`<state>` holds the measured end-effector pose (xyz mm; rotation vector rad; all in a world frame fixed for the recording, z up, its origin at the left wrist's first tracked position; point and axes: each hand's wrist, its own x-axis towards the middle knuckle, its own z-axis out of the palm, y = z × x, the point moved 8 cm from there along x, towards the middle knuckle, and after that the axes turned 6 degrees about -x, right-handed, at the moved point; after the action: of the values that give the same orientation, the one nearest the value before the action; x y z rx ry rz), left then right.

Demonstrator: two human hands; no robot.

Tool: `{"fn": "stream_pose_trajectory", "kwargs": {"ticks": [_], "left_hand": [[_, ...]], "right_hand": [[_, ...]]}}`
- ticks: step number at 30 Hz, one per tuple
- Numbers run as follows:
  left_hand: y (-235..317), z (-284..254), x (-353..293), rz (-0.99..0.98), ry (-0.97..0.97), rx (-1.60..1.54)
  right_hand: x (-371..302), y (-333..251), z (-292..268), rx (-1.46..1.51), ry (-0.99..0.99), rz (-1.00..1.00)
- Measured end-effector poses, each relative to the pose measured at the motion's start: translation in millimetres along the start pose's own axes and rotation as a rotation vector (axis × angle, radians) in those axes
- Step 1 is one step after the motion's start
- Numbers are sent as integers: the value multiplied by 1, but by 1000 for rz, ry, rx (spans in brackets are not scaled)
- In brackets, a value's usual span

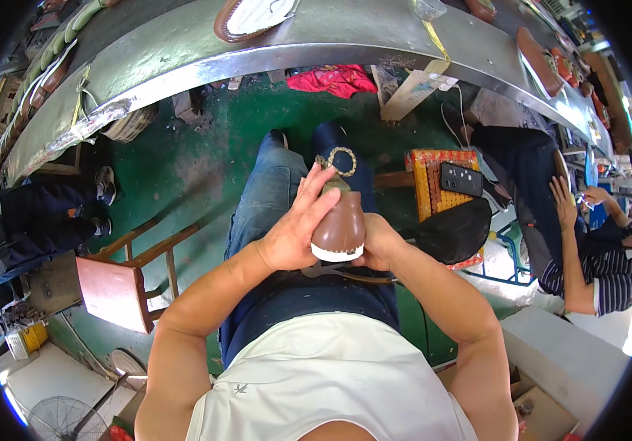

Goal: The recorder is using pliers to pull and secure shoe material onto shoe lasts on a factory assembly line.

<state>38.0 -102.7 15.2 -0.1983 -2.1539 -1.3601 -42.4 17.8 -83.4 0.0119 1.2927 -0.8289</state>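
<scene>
Above my lap I hold a brown leather shoe upper (338, 224) on a greenish last (336, 184), its rounded heel facing me and a white edge along its lower rim. My left hand (297, 224) lies along its left side, the fingers reaching up to the top of the last. Against the right side presses my right hand (380, 242), its fingers mostly hidden behind the shoe. A pale braided-looking ring (342, 162) stands out beyond the top of the last. Under the shoe, across my lap, lies a tool with a curved yellowish handle (367, 278), partly covered.
Ahead runs a metal-topped bench (183, 62) bearing shoe parts, including a white-lined brown piece (253, 18). A wooden stool (114, 294) stands at left. At right, a phone (461, 178) and black cloth (452, 231) rest on a beaded seat. Co-workers (595, 272) sit on both sides.
</scene>
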Motion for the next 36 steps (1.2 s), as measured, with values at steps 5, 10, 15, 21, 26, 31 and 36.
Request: {"fn": "stream_pose_trajectory", "kwargs": {"ticks": [5, 10, 15, 21, 26, 31, 36], "left_hand": [[-11, -13, 5, -154, -14, -30], [-21, -9, 4, -196, -55, 116], [-31, -7, 0, -345, -69, 25], [-39, -17, -3, -267, 19, 406], [-69, -17, -18, -469, 63, -204], [-65, -31, -17, -649, 198, -401], [-56, -30, 8, -830, 87, -677]], "right_hand": [[-71, -108, -9, -971, 480, -955], [-105, -153, 46, -1178, 241, -1191], [-84, -151, 58, -1529, 186, -727], [-78, -156, 64, -1540, 353, -886], [-76, -139, 59, -1304, 487, -1098], [-78, -31, 14, -1500, 512, -1032], [-76, 37, -12, -1587, 284, -559]]}}
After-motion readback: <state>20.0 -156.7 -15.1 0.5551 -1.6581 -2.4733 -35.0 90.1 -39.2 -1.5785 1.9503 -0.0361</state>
